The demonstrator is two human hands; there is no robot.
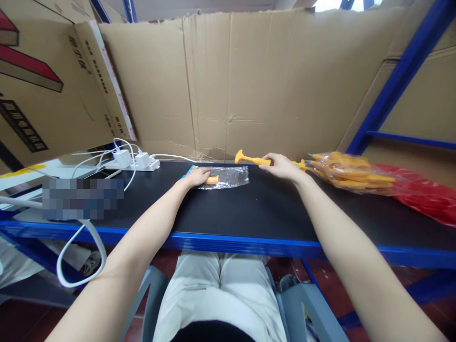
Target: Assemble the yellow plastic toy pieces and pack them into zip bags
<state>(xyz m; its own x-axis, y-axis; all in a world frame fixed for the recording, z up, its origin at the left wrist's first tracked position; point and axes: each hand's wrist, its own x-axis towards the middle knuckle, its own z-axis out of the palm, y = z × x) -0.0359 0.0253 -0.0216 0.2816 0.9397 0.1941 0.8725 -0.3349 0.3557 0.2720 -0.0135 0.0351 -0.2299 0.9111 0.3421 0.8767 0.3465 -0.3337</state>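
One clear bag (231,176) is pinned under the open left hand (197,176), one orange toy (249,158) gripped right of it by the right hand (283,166); black bench (249,209), cardboard walls (267,80).

i have a single view to work from, the camera worn on the person's head. it faces forward and down across the black tabletop (249,213), tilted steeply enough that the lap (221,285) and the grey chair (306,304) fill the bottom edge. both forearms enter from the lower corners. the left hand (195,177) and the right hand (281,166), closed on an orange tool (251,159), sit just above mid-frame, at arm's length from the lens. a cardboard wall (249,80) shuts off the view right behind the table. the lens is wide, so the blue shelf post (399,80) leans.
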